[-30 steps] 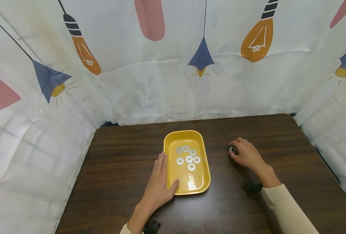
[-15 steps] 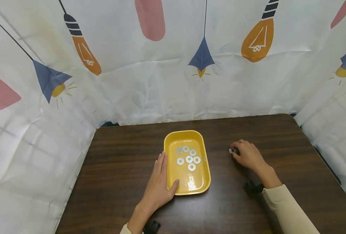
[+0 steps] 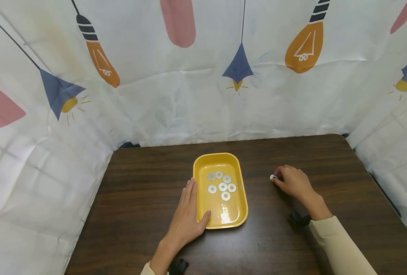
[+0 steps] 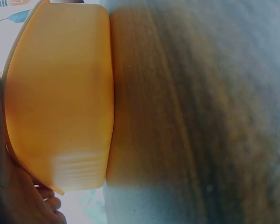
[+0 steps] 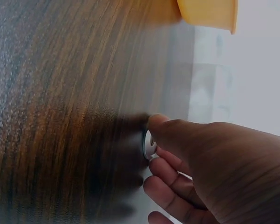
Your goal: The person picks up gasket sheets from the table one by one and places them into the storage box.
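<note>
My right hand (image 3: pixel 294 184) pinches a flat silver washer (image 3: pixel 273 178) between thumb and fingers, low over the table right of the tray. In the right wrist view the washer (image 5: pixel 149 144) stands tilted on edge, partly covered by the thumb, close to the wood. My left hand (image 3: pixel 186 217) lies along the left side of a yellow tray (image 3: pixel 220 222), fingers straight at the rim and thumb by the near left corner. Several similar washers (image 3: pixel 225 196) lie flat inside the tray, mostly towards its far half. The left wrist view shows the tray's outer wall (image 4: pixel 60 93) up close.
The dark wood-grain table (image 3: pixel 148 191) has a rounded far right corner. A white curtain (image 3: pixel 196 103) printed with lamps and bulbs hangs behind it and on both sides. Black camera straps (image 3: pixel 299 219) sit at the wrists.
My right hand has shifted slightly right and towards me, and the washer in its fingers has turned to show a brighter face. The left hand, tray and washers inside stay put.
</note>
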`<state>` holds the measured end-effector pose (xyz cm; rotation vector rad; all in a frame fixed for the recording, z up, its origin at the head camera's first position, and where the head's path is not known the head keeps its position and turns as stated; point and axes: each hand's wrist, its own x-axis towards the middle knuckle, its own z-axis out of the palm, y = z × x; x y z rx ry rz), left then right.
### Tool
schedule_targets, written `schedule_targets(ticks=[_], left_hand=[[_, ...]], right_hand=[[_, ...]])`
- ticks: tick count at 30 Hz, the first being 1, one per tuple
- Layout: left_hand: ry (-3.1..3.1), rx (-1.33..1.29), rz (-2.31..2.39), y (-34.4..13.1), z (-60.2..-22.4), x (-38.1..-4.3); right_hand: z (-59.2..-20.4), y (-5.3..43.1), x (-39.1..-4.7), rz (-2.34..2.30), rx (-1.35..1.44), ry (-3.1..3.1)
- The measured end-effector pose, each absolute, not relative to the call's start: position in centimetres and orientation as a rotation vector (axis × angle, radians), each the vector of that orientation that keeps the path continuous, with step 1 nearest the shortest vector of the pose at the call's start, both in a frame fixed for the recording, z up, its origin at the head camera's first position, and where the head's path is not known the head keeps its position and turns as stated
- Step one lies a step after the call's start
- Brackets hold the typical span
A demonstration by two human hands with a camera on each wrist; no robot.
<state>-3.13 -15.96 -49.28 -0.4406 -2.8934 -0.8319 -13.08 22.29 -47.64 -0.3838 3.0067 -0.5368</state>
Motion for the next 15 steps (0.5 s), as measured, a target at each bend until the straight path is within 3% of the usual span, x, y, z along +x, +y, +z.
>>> schedule_targets(ticks=[15], left_hand=[[-2.865,-0.455,-0.811,-15.88,-49.49,-3.23]], right_hand=[[-47.26,21.37,-12.8,-0.355,-0.497,3.106]])
